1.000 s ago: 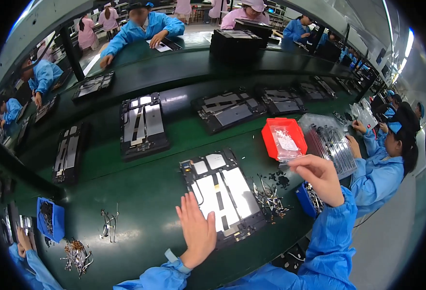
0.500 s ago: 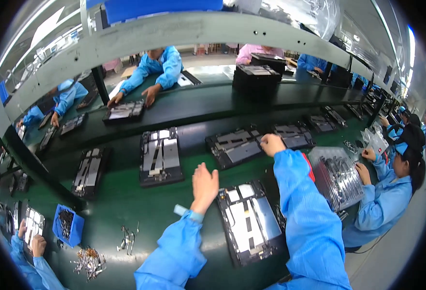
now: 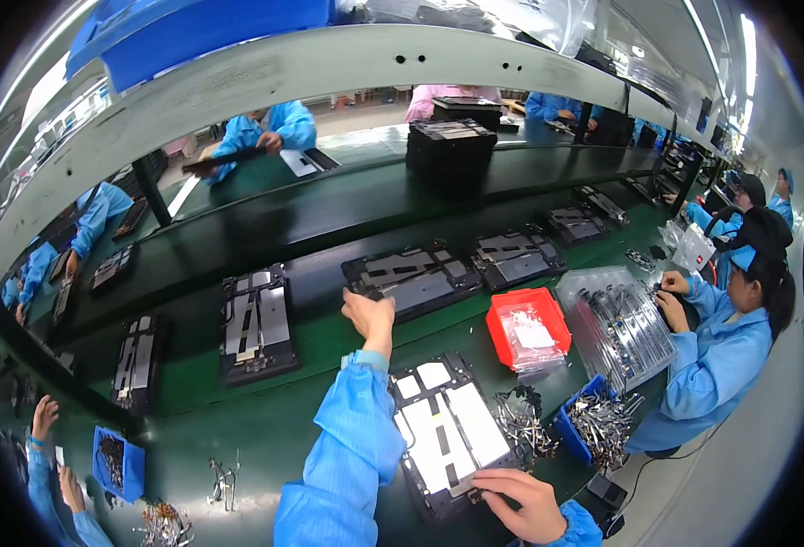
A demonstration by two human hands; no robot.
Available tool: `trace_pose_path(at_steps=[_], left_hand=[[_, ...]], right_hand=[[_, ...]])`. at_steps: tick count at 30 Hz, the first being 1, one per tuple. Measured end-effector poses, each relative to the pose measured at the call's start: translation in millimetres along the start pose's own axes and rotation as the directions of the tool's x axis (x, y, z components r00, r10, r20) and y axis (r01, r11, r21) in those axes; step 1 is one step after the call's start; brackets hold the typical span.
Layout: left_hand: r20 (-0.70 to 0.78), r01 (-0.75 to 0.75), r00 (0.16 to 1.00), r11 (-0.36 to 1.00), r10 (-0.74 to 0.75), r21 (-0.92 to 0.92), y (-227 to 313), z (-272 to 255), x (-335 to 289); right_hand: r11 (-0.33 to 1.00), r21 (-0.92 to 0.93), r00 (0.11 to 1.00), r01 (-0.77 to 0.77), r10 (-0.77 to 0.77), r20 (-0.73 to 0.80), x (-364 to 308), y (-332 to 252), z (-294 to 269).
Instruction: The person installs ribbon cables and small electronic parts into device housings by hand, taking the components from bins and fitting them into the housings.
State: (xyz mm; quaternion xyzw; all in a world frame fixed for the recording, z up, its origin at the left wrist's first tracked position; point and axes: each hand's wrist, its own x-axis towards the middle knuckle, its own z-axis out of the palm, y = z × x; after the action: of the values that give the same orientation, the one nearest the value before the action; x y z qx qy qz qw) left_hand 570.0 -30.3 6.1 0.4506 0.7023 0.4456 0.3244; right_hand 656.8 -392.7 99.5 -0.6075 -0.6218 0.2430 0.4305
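**Stiff, flat device; its dark side rims look the safest hold**

The near device (image 3: 447,436) lies flat on the green bench (image 3: 269,433) right in front of me, a dark rectangular frame with bright silver panels and dark strips between them. I judge it stiff and of middling weight for something so thin. The shiny panels would likely be slippery and easily dented, and the small fittings along its lower edge look fragile, so I'd take it by the long side rims, one hand each side, keeping pressure off the panels.

My right hand (image 3: 522,510) is at its lower right end, thumb and forefinger held close together, the fingertips at the edge; I can't make out whether anything is pinched between them.

My left hand (image 3: 370,319) reaches to a far device (image 3: 411,278) of the same kind, lying flat beyond. Its fingers are half curled at the near left corner, the thumb apart from them; I can't see how firmly they hold, if at all. A corner alone would probably let it swing, so two opposite edges seem better.

Just right of the near device is a tangle of cables (image 3: 528,427); farther out stand a red bin (image 3: 497,330), a blue bin (image 3: 571,439) and a clear tray (image 3: 646,366).
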Motion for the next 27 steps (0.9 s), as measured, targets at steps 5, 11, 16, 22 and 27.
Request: trace_pose_path(at_steps=[5,11,16,22,27], left_hand=[[0.553,0.498,0.831,0.524,-0.060,-0.691,3,-56,48],[0.318,0.262,0.947,0.461,0.046,-0.848,-8,-207,-59],[0.018,0.051,0.997,0.450,-0.078,-0.892,-79,-265,-229],[0.126,0.230,0.955,0.401,-0.270,-0.887,-133,-246,-312],[0.457,0.488,0.873,0.288,-0.169,-0.824,-152,-267,-341]], right_hand=[[0.977,0.212,0.999,-0.010,0.001,0.043,-18,-29,27],[0.929,0.368,0.951,0.035,-0.144,0.272,-33,-38,67],[0.959,0.217,0.951,0.180,-0.226,0.212,7,-67,63],[0.840,0.180,0.648,0.512,-0.515,0.561,104,-91,159],[0.725,0.268,0.426,0.634,-0.617,0.661,148,-86,304]])
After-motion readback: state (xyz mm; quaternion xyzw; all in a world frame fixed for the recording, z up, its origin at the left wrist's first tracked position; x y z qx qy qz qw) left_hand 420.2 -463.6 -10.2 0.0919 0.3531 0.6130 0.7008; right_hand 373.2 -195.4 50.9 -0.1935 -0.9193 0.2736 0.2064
